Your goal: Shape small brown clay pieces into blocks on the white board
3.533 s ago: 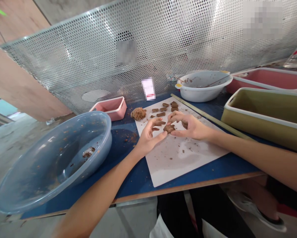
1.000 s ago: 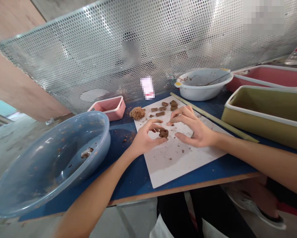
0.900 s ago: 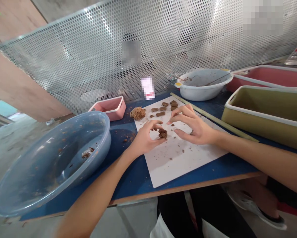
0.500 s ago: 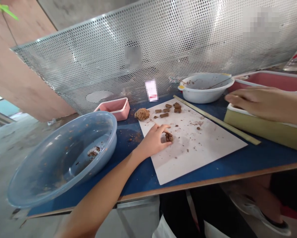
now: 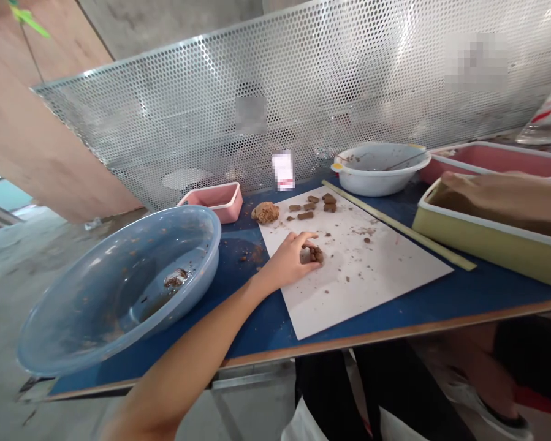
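Observation:
My left hand (image 5: 292,260) rests on the white board (image 5: 376,288), thumb and fingers curled around a small, bumpy brown clay lump (image 5: 317,254). Several short brown clay pieces (image 5: 305,215) lie beyond it near the board's far edge. Behind the hand, a rough, lighter-brown clay ball (image 5: 266,212) sits by the board's far left corner. I cannot see my right hand in this frame. On the right stands a yellow-green box (image 5: 491,242) with a broad brown mass (image 5: 500,196) inside.
A large blue basin (image 5: 40,331) overhangs the table's left side. Behind stand a small pink box (image 5: 229,205) and a white basin (image 5: 371,182). A pale stick (image 5: 404,229) lies along the board. Farther right are a pink tray (image 5: 486,160) and a bottle (image 5: 544,122).
My right hand, earlier over the yellow-green box, is gone from view, uncovering its brown contents. My left hand keeps the clay lump in nearly the same spot. The view has shifted slightly.

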The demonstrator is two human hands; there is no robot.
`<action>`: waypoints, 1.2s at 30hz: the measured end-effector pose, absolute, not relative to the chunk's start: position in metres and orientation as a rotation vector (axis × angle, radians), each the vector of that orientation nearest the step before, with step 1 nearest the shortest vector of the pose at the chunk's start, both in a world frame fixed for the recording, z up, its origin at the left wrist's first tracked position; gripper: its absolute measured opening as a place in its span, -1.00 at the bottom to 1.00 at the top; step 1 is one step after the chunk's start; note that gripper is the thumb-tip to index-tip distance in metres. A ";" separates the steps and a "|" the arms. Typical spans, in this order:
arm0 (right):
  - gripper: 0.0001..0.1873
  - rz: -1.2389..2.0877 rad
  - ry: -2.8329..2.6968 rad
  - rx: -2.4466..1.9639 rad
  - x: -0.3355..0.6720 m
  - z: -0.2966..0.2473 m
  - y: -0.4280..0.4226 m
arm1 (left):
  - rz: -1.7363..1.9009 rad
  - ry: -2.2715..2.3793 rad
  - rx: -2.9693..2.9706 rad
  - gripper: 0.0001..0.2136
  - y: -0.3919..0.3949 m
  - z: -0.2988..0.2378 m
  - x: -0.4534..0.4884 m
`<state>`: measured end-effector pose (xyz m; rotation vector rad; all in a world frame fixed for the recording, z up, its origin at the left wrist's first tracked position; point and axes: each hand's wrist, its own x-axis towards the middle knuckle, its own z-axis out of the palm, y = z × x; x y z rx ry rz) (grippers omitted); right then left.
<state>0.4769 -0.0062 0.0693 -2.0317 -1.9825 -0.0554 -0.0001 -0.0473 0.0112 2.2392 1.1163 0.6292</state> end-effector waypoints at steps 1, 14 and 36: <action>-0.14 -0.077 -2.064 -1.966 0.465 0.076 -0.009 | 0.628 1.117 2.239 -0.38 -0.048 0.011 0.000; -0.47 -0.004 -2.670 -0.439 0.273 0.039 -0.016 | 0.875 1.080 2.054 -0.33 -0.047 0.003 0.001; -0.43 -0.097 -2.555 -0.470 0.283 0.010 -0.017 | 0.863 1.125 2.033 -0.32 -0.050 0.005 -0.001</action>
